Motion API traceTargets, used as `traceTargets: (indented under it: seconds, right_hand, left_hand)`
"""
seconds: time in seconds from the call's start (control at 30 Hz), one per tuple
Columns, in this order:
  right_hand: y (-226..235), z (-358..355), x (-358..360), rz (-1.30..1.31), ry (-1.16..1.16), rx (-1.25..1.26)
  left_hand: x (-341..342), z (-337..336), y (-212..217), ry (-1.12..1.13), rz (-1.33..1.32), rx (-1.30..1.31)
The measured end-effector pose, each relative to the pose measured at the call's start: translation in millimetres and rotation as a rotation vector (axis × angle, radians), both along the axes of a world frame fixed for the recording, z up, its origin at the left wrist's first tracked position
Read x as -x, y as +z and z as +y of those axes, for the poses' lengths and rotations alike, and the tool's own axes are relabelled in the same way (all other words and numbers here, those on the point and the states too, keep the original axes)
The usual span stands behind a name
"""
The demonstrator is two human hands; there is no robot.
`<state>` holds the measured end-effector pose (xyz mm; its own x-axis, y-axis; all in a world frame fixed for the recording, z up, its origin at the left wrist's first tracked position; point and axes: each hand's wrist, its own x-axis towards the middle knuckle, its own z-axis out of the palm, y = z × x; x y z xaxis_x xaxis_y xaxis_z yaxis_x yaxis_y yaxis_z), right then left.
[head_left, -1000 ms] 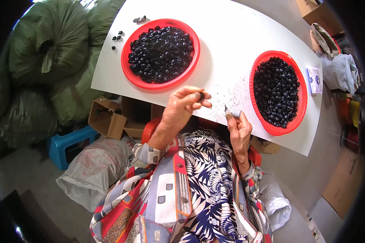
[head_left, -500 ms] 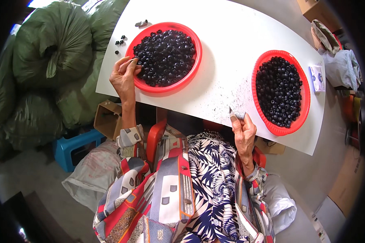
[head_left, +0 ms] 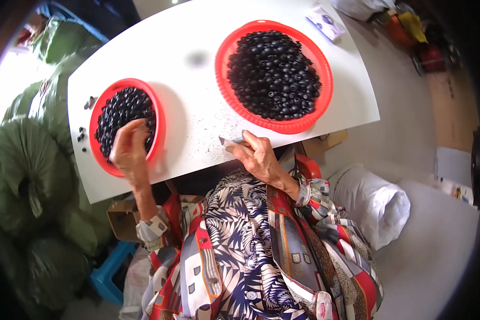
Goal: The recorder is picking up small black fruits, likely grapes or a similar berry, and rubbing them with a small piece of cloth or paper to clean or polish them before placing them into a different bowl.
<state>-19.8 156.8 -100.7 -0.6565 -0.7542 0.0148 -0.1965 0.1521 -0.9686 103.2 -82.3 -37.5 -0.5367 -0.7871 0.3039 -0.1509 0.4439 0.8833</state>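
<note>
The left hand (head_left: 129, 152) reaches into the smaller red basket (head_left: 157, 120) at the left end of the white table (head_left: 197, 101), its fingers curled down among the small round black pieces (head_left: 120, 109) heaped there; whether they are pinched on one piece or just sifting cannot be told from the head view. The right hand (head_left: 258, 154) rests at the near table edge with fingers closed around a small grey blade-like tool (head_left: 226, 142), its tip lying on the tabletop just below the larger red basket (head_left: 325, 80). That larger basket is piled nearly to its rim with the same black pieces (head_left: 274, 74), while the smaller one looks shallower and partly bare at its near side — so, as a judgement, a good share of the handling seems done, with a basketful's remainder left. A few stray pieces (head_left: 81, 133) lie on the table just outside the small basket. Fine dark specks dot the table between the two baskets — likely trimmings.
</note>
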Motion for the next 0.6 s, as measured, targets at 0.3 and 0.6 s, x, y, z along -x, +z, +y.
traceTargets:
  seconds: [0.3, 0.6]
  right_hand:
    - [0, -7, -3, 0.153, 0.038, -0.011]
    - [-7, -7, -4, 0.233, 0.068, -0.072]
  left_hand:
    - [125, 76, 33, -0.689, -0.130, 0.282]
    - [186, 76, 1, -0.897, -0.231, 0.514]
